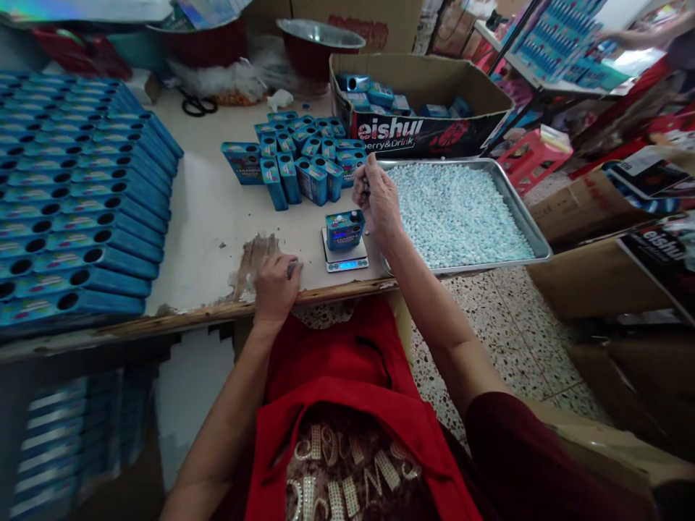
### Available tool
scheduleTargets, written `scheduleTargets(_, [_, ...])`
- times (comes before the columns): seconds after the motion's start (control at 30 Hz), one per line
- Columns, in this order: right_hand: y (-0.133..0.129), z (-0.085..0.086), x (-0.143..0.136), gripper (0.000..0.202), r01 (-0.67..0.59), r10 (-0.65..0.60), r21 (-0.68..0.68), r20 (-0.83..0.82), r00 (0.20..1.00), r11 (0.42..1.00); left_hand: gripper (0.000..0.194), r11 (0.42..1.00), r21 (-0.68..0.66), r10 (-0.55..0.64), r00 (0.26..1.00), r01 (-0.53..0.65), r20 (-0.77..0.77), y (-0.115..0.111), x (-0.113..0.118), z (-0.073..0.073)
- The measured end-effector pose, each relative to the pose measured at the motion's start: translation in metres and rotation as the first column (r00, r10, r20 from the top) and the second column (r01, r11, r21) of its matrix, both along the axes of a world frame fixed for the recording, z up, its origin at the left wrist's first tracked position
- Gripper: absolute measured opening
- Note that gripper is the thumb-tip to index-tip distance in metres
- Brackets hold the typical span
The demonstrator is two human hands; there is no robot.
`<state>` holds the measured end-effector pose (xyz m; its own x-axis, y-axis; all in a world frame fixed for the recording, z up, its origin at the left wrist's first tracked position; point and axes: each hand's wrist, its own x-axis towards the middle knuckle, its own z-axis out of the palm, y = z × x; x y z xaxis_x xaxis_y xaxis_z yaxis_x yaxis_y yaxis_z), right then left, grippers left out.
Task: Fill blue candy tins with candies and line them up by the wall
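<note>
My right hand (378, 197) is raised between the scale and the tray, its fingers pinched together; what they hold, if anything, is hidden. Below it, one small blue box (344, 233) stands upright on a digital scale (347, 263) with a lit blue display. Beside the hand, a metal tray (535, 239) is filled with small pale-blue and white candies (461, 210). My left hand (276, 284) rests at the table's worn front edge, fingers curled in, a dark grey patch at the fingers. Several similar blue boxes (304, 155) with round top holes are grouped behind the scale.
Rows of blue boxes (81, 210) fill the table's left side. An open carton (423, 134) holding blue boxes stands behind the tray. Black scissors (198, 106) and a red bowl (320, 54) are at the back. Cartons (597, 275) stand at right; another person's arm (646, 36) shows far right.
</note>
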<state>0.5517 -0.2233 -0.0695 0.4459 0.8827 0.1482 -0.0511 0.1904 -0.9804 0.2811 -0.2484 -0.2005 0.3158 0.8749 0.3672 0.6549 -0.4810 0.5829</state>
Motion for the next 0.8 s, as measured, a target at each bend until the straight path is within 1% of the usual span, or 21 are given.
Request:
scheduleTargets(0.13, [0.002,-0.005,0.007,0.067,-0.035,0.046,0.075,-0.148,0.988,0.997,0.012,1.000,0.015,0.011,1.000,-0.011,-0.014,0.001,0.000,0.000])
scheduleTargets(0.2, [0.003,-0.002,0.018,0.059,-0.035,0.053,0.080,-0.242,0.969,0.996,0.013,1.000,0.015,0.010,1.000,-0.010,-0.016,0.001,-0.001,0.000])
scheduleTargets(0.23, [0.003,0.000,0.026,0.054,-0.018,0.034,0.059,-0.289,0.957,0.998,0.013,1.000,0.013,0.005,1.000,-0.005,-0.014,0.002,-0.001,0.000])
scheduleTargets(0.3, [0.003,0.006,0.047,0.041,0.056,-0.066,-0.037,-0.383,0.921,0.998,0.013,1.000,0.007,0.001,1.000,-0.001,-0.010,0.002,-0.001,0.000])
scheduleTargets(0.33, [0.001,0.009,0.059,0.036,0.114,-0.149,-0.106,-0.435,0.888,0.988,0.013,1.000,0.004,0.003,1.000,-0.003,-0.007,0.002,-0.002,0.000])
scheduleTargets(0.37, [-0.002,0.011,0.070,0.033,0.178,-0.243,-0.179,-0.479,0.843,0.968,0.012,1.000,0.003,0.007,1.000,-0.007,0.002,0.002,-0.002,0.001])
scheduleTargets(0.43, [-0.013,0.013,0.088,0.034,0.284,-0.404,-0.295,-0.537,0.741,0.912,0.012,1.000,0.001,0.020,0.999,-0.020,0.041,0.002,-0.004,0.006])
scheduleTargets(0.47, [-0.020,0.012,0.094,0.035,0.312,-0.452,-0.332,-0.551,0.702,0.890,0.011,1.000,0.002,0.030,0.997,-0.030,0.070,0.002,-0.004,0.010])
scheduleTargets(0.5, [-0.029,0.011,0.098,0.035,0.314,-0.471,-0.359,-0.555,0.686,0.879,0.011,0.999,0.006,0.042,0.994,-0.043,0.100,0.004,-0.005,0.016])
scheduleTargets(0.53, [-0.038,0.010,0.099,0.035,0.282,-0.458,-0.376,-0.556,0.694,0.883,0.011,0.998,0.011,0.056,0.991,-0.058,0.125,0.006,-0.004,0.023])
scheduleTargets(0.57, [-0.047,0.009,0.099,0.035,0.221,-0.420,-0.389,-0.558,0.716,0.894,0.011,0.997,0.017,0.068,0.987,-0.071,0.145,0.009,-0.003,0.033])
scheduleTargets(0.63, [-0.063,0.009,0.095,0.032,0.057,-0.308,-0.424,-0.553,0.774,0.904,0.011,0.998,0.024,0.058,0.984,-0.063,0.166,0.017,0.003,0.054])
scheduleTargets(0.7, [-0.075,0.013,0.092,0.034,-0.079,-0.202,-0.484,-0.500,0.842,0.871,0.013,1.000,0.028,0.002,0.985,-0.007,0.174,0.027,0.014,0.075])
scheduleTargets(0.77, [-0.082,0.019,0.091,0.039,-0.129,-0.125,-0.543,-0.407,0.905,0.830,0.015,0.998,0.023,-0.061,0.983,0.058,0.171,0.036,0.028,0.093])
scheduleTargets(0.8, [-0.083,0.022,0.092,0.039,-0.132,-0.102,-0.556,-0.370,0.924,0.821,0.015,0.997,0.015,-0.082,0.982,0.081,0.167,0.039,0.035,0.099])
